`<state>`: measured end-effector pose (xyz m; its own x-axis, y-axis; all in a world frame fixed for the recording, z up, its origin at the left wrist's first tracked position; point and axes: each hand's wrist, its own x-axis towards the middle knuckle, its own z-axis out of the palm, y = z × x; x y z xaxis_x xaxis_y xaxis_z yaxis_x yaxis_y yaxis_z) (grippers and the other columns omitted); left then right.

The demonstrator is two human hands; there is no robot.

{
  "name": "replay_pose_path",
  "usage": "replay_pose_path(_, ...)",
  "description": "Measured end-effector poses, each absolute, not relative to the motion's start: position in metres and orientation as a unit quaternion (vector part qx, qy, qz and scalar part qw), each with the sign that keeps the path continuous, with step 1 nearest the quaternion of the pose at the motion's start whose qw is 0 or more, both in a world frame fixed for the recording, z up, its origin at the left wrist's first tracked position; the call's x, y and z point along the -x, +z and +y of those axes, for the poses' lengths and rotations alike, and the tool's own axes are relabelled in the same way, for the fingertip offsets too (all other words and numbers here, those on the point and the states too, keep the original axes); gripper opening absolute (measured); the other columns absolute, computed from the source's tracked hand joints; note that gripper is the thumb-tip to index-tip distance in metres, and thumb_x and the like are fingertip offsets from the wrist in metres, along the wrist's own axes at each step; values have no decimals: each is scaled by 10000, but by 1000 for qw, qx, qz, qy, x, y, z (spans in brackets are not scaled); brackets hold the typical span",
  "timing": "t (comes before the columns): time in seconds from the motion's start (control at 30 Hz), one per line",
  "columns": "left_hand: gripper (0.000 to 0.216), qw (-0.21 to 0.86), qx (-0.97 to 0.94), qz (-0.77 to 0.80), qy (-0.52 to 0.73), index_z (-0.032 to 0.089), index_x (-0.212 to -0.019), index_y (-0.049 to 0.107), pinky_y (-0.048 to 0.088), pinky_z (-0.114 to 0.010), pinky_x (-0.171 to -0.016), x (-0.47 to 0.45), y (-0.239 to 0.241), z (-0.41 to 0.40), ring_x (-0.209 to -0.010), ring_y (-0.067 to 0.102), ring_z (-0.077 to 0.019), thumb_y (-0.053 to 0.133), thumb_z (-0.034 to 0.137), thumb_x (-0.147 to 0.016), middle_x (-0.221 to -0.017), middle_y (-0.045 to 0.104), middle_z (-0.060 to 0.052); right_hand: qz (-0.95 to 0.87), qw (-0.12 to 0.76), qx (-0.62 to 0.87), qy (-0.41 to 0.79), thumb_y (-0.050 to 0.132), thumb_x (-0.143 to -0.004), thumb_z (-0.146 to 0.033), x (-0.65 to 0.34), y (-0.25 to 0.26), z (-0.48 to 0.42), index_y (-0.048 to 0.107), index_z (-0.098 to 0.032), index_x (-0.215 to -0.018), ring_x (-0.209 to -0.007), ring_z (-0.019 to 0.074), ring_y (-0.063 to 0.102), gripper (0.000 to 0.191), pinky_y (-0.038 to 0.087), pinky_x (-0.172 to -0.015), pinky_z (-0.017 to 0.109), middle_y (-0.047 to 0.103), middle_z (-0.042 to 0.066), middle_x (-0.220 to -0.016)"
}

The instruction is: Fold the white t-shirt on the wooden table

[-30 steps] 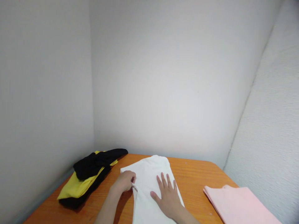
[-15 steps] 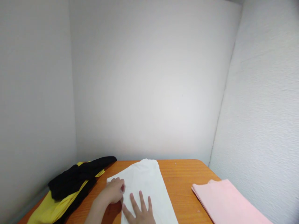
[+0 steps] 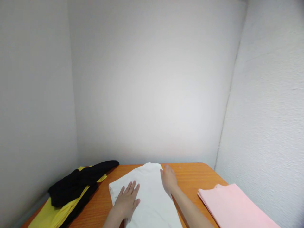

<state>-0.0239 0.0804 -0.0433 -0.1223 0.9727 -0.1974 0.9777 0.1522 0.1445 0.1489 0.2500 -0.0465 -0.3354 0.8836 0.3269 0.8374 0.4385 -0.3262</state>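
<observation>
A white folded garment [image 3: 148, 193] lies lengthwise on the orange wooden table [image 3: 190, 180], running away from me toward the back wall. My left hand [image 3: 127, 201] rests flat on its near left part, fingers spread and pointing forward. My right hand [image 3: 168, 180] lies along the garment's far right edge, fingers stretched toward its far end; whether they pinch the cloth cannot be made out. Neither hand lifts anything off the table.
A pile of black cloth [image 3: 80, 180] over yellow cloth [image 3: 47, 217] sits at the left by the wall. A folded pink garment [image 3: 234, 207] lies at the right. Grey walls close the table in at the back, left and right.
My left hand has opened from a loose fist at the garment's left edge and now lies flat on it. My right hand slid forward from the near middle to the far right edge.
</observation>
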Motion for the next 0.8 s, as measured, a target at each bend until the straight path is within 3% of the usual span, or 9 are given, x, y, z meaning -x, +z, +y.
replay_pose_path(0.13,665,144,-652,744,-4,168,-1500,171,81,-475,-1176,28,-40,82,-1452,41,-230,317,408,-896,-1570,48,-71,-815,194,546,21,362,-913,-169,-137,-61,276,553,-49,-1170,-956,285,658,341,476,-803,370,683,204,-1000)
replay_pose_path(0.33,674,183,-649,739,22,305,-1488,195,54,-504,-1163,56,-47,81,-1453,33,-230,415,476,-874,-1573,68,-42,-826,173,536,-27,236,-873,-19,-131,-69,282,549,-24,-1170,-879,278,665,431,480,-739,375,682,209,-909)
replay_pose_path(0.4,660,189,-654,732,25,301,-1489,193,60,-502,-1161,62,-48,80,-1454,29,-227,387,495,-889,-1574,64,-47,-832,168,527,-38,231,-876,-27,-133,-63,282,555,-22,-1162,-899,283,651,432,476,-758,394,670,222,-932)
replay_pose_path(0.5,647,188,-657,729,36,295,-1491,185,68,-503,-1159,66,-51,81,-1456,32,-227,356,505,-903,-1578,53,-50,-849,168,497,-57,267,-879,-47,-132,-51,271,536,-33,-1207,-1085,308,564,425,424,-891,456,613,252,-1105)
replay_pose_path(0.6,610,189,-657,728,59,317,-1485,197,86,-510,-1153,67,-58,84,-1457,49,-222,303,522,-921,-1581,66,-36,-876,170,446,-70,355,-894,-113,-131,-45,231,520,-110,-1258,-1243,295,429,399,322,-1028,457,533,195,-1286)
replay_pose_path(0.7,604,181,-656,729,73,331,-1478,216,110,-512,-1146,69,-65,87,-1457,65,-224,316,526,-916,-1582,90,-34,-926,168,336,-36,424,-922,-259,-136,-53,164,568,-193,-1211,-1271,281,408,330,283,-1085,436,533,112,-1327)
replay_pose_path(0.8,603,166,-656,733,72,327,-1476,230,124,-507,-1144,69,-66,88,-1456,84,-225,354,486,-907,-1581,107,-38,-967,155,200,31,448,-919,-485,-142,-74,103,418,-171,-1387,-1372,327,288,564,268,-1113,490,366,131,-1485)
